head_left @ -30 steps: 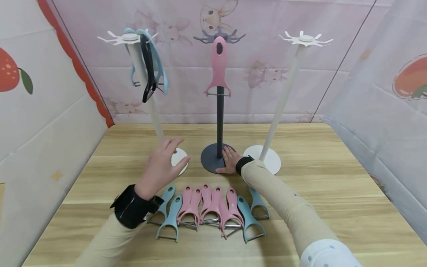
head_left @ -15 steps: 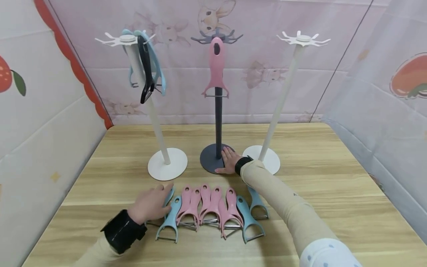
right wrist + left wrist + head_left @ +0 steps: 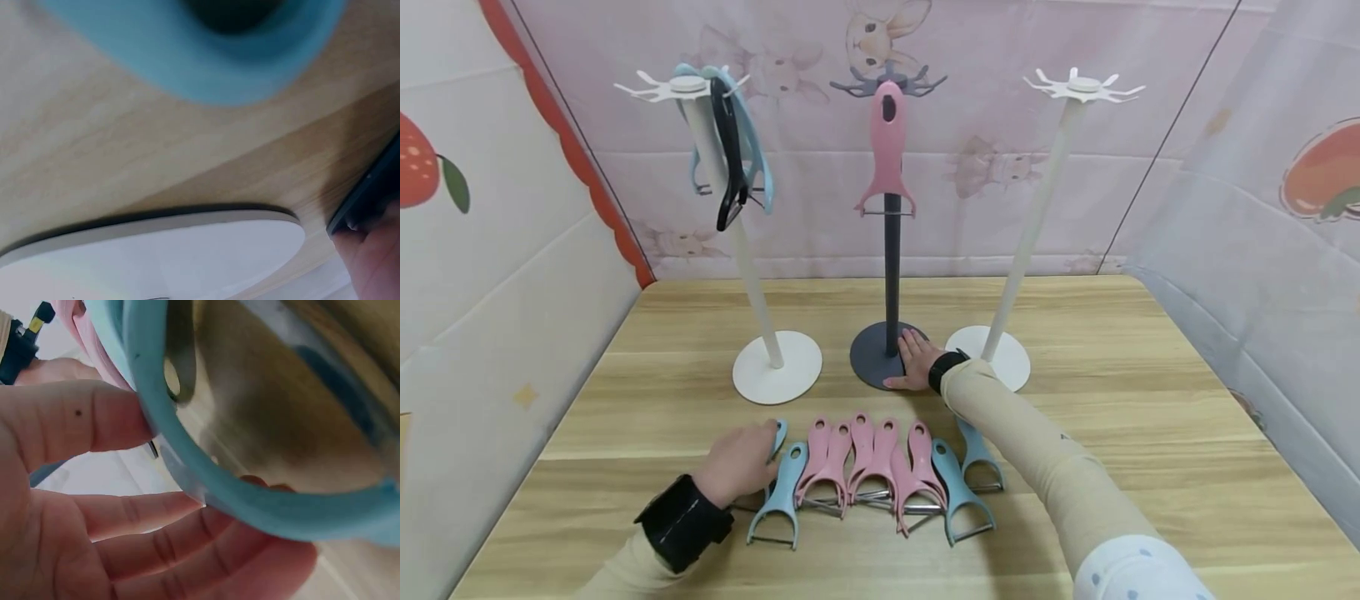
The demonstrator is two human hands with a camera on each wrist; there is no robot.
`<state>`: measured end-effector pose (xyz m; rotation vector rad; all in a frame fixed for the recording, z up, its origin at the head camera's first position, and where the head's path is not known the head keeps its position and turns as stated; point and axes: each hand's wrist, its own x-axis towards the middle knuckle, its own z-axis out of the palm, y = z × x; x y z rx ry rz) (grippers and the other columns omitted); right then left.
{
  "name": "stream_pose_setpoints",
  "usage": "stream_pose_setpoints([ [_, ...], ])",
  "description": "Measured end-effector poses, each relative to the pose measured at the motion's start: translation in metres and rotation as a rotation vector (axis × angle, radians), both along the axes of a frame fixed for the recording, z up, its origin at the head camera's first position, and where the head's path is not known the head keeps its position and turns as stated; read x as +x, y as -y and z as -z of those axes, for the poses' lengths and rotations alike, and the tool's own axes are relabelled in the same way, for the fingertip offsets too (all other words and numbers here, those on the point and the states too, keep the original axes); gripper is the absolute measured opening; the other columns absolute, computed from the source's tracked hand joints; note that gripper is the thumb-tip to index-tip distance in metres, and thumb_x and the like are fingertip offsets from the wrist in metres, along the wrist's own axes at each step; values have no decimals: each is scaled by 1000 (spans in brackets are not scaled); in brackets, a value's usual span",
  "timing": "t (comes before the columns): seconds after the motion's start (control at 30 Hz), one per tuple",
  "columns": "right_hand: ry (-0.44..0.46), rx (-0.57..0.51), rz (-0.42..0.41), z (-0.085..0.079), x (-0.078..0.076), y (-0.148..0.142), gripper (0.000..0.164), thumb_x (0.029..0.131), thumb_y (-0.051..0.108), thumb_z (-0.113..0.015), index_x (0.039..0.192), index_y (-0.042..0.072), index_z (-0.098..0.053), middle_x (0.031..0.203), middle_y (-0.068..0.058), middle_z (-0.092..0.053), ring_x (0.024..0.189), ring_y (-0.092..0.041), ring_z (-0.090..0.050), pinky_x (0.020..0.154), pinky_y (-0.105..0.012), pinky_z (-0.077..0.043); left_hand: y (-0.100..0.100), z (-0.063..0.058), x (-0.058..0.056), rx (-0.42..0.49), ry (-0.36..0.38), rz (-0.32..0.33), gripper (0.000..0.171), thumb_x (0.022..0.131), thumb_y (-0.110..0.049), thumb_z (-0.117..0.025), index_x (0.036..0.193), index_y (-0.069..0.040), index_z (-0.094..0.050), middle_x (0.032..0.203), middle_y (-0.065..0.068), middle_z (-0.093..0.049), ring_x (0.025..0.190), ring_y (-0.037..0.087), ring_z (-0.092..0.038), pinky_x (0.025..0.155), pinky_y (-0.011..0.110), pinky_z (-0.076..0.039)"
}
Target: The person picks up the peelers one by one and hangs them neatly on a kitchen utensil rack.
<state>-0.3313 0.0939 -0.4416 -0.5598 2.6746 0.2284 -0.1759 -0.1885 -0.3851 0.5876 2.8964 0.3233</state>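
Observation:
My left hand (image 3: 737, 462) is at the left end of a row of peelers and pinches a blue peeler (image 3: 779, 433), mostly covered by the hand in the head view. The left wrist view has the thumb and fingers on either side of this peeler's curved blue frame (image 3: 275, 515). Just right of it lies another blue peeler (image 3: 786, 483). My right hand (image 3: 916, 362) rests with fingers extended on the round dark base (image 3: 868, 354) of the middle stand. From that stand's top hangs a pink peeler (image 3: 889, 142).
Several pink peelers (image 3: 880, 454) lie mid-row, with blue peelers (image 3: 958, 492) at the right end. The left white stand (image 3: 752, 292) carries blue peelers and a black peeler (image 3: 728, 150). A right white stand (image 3: 1033, 225) has bare hooks. Fabric walls border the wooden table (image 3: 1150, 417).
My left hand has come down from beside the left stand's base to the row's left end and taken hold of the blue peeler. My right hand stays on the dark base.

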Motion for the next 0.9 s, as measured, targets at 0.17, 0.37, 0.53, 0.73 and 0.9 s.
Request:
stream_pose_setpoints([
  [0.17, 7, 9, 3, -1, 0, 0, 91, 87, 66, -32, 145, 0, -8, 151, -17, -1, 138, -27, 0, 110, -36, -10, 3, -7, -3, 15, -19, -18, 44, 70, 0, -60, 112, 11, -52, 60, 2, -43, 49, 15, -41, 43, 27, -33],
  [0.37, 10, 7, 11, -1, 1, 1, 92, 87, 65, -34, 145, -1, -7, 151, -17, -1, 138, -27, 0, 110, -36, -10, 2, -22, -13, 138, -217, 33, 47, 77, -3, -60, 119, 10, -48, 58, 1, -42, 49, 13, -40, 41, 26, -33],
  [0.53, 8, 20, 11, -1, 0, 1, 92, 86, 66, -34, 145, 0, -8, 151, -16, -1, 138, -27, 0, 110, -36, -10, -5, -38, -21, 277, -340, 48, 52, 79, -7, -61, 128, 3, -46, 77, 10, -58, 56, 14, -46, 44, 27, -37],
  [0.73, 6, 16, 9, -2, 0, 2, 93, 86, 66, -34, 145, -1, -8, 151, -17, -1, 138, -27, 0, 110, -36, -10, -16, -48, -36, 478, -498, 64, 57, 80, -9, -62, 133, -1, -43, 78, 10, -61, 61, 15, -55, 49, 27, -43],
  [0.9, -9, 0, -5, -3, 4, 1, 91, 87, 64, -35, 144, -2, -10, 150, -19, -3, 138, -28, -2, 110, -36, -10, -32, -63, -53, 683, -596, 98, 59, 81, -4, -62, 136, -1, -39, 78, 12, -62, 64, 17, -59, 57, 30, -50],
])
